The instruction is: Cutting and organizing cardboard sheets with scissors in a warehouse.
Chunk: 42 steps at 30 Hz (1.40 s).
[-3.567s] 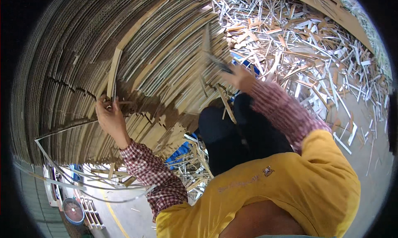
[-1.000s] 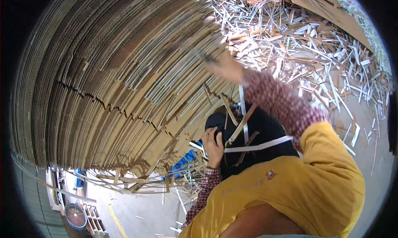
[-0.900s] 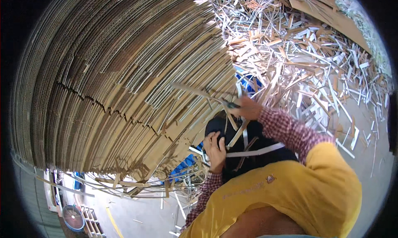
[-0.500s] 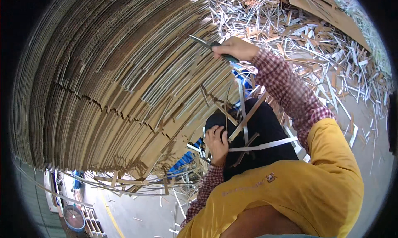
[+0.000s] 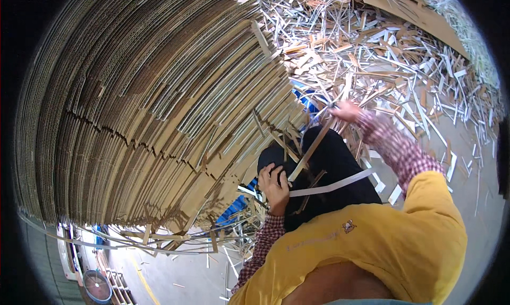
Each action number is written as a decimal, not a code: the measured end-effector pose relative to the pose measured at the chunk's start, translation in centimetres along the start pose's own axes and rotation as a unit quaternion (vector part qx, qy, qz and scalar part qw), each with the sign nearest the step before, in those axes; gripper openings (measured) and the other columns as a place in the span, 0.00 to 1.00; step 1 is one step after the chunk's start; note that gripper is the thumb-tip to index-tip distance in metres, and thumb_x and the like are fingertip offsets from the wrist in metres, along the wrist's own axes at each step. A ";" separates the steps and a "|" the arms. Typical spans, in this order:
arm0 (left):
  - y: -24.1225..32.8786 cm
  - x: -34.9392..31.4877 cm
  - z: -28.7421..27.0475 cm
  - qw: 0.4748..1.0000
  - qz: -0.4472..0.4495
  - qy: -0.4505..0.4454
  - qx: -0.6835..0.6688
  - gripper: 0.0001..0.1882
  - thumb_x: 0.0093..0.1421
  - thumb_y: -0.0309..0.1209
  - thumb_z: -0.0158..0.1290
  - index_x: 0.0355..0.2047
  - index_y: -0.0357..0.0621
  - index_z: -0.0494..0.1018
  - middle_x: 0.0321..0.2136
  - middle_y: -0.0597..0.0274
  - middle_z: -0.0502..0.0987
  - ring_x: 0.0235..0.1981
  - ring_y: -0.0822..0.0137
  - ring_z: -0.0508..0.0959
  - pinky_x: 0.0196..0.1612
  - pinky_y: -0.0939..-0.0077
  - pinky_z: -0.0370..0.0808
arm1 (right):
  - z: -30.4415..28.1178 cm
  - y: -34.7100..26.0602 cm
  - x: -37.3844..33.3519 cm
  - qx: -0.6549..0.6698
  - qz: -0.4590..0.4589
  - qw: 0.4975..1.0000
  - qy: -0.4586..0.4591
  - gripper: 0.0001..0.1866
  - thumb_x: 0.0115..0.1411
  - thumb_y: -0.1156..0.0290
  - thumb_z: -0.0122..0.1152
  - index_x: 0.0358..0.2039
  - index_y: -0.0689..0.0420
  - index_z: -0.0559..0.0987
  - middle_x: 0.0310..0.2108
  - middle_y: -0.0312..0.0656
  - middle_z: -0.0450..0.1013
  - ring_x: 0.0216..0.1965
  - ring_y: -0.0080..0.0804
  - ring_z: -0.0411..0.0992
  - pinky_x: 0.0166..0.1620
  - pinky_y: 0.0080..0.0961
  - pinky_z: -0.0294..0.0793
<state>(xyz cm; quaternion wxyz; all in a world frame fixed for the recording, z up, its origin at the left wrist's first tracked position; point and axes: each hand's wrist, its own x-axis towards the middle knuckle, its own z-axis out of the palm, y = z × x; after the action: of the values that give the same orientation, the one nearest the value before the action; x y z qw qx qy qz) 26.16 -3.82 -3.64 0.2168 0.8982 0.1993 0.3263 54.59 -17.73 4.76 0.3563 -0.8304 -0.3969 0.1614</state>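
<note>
Many layers of cardboard make up the stack (image 5: 159, 108) filling the left side; right of it spreads the scrap heap (image 5: 345, 44), and the dark-trousered knees (image 5: 334, 151) sit just off its lower right. The right hand (image 5: 347, 111), over the stack moments ago, is now away to its right, which leaves that ragged edge uncovered. Its fingers are blurred; I cannot tell what they grasp. Swinging room lies right of the stack, above the scraps, while one knee crowds its lower edge. The left hand (image 5: 273, 188) rests on that knee, fingers loosely bent, grasping nothing visible. Farther right of the stack, a white strip (image 5: 334, 186) crosses the trousers.
</note>
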 end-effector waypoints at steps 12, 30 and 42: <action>0.7 -0.3 0.3 1.000 0.006 -0.002 -0.005 0.08 0.53 0.30 0.48 0.31 0.41 0.73 0.41 0.54 0.68 0.47 0.49 0.62 0.49 0.57 0.57 | -3.0 -11.7 10.1 0.136 -0.107 0.983 -0.055 0.24 0.54 0.47 0.48 0.24 0.55 0.81 0.28 0.38 0.75 0.27 0.28 0.69 0.45 0.25 0.65; 0.0 0.8 1.0 0.998 0.018 0.037 -0.041 0.07 0.50 0.28 0.50 0.29 0.41 0.73 0.37 0.55 0.70 0.43 0.52 0.67 0.46 0.61 0.62 | 0.6 -15.4 8.1 0.171 -0.088 0.975 0.107 0.21 0.54 0.57 0.52 0.13 0.61 0.70 0.11 0.37 0.62 0.11 0.24 0.57 0.17 0.27 0.63; -2.2 1.2 1.1 0.997 0.021 0.065 -0.043 0.06 0.49 0.27 0.52 0.29 0.40 0.73 0.36 0.54 0.70 0.41 0.50 0.67 0.47 0.59 0.62 | 0.5 -14.5 8.7 0.079 -0.153 0.978 0.117 0.19 0.53 0.61 0.51 0.14 0.63 0.71 0.09 0.39 0.65 0.09 0.27 0.60 0.16 0.27 0.63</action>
<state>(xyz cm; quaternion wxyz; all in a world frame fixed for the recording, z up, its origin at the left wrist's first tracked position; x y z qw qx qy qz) 27.34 -1.69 -4.95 0.2344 0.8693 0.1796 0.3964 51.96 -4.50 15.02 0.4854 -0.7422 -0.4606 0.0372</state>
